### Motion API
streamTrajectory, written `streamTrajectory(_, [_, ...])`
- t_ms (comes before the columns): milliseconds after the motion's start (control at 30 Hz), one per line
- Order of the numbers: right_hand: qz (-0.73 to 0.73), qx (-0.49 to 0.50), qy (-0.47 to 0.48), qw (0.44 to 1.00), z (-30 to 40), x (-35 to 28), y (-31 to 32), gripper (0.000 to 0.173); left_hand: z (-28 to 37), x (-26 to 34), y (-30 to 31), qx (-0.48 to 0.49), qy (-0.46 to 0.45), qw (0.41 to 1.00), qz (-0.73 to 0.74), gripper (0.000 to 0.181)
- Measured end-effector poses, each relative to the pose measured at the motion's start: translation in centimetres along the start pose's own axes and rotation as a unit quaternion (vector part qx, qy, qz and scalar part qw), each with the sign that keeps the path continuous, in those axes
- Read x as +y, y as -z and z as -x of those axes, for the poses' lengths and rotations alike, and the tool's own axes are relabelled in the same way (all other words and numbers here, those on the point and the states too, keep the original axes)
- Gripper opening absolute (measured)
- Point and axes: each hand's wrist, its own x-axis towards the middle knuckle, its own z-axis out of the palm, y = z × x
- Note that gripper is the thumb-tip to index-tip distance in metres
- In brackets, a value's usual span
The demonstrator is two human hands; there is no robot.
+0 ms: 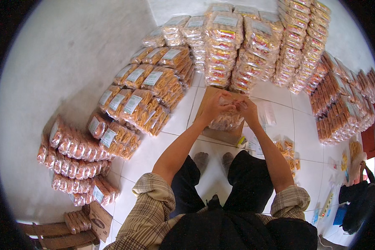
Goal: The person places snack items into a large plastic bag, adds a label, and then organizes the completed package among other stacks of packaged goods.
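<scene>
A clear plastic bag of light brown snacks rests on a cardboard box in front of my feet. My left hand grips the gathered top of the bag from the left. From the right, my right hand pinches the same plastic, close to the left fingers. My fingers partly cover the bag's mouth, so I cannot tell whether it is sealed. Just right of the box's near edge lies a yellow-green tool, perhaps a cutter or tape holder, beside some printed paper labels.
Stacked snack packs stand at left, behind the box and at right. Small packs and empty plastic bags lie on the tiled floor. A power strip and another person are at far right.
</scene>
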Motion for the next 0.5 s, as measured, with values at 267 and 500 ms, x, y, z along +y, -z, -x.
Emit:
streamTrajectory(267, [-0.014,0.017,0.000,1.000,-0.7,0.7,-0.9,0.010,2.0,-3.4,-0.1,0.001,0.155,0.986,0.058,0.025])
streamTrajectory(500, [0.001,-0.019,0.049,0.999,-1.5,1.0,1.0,0.016,1.1,-0.3,-0.1,-0.009,0.174,0.985,-0.008,0.019])
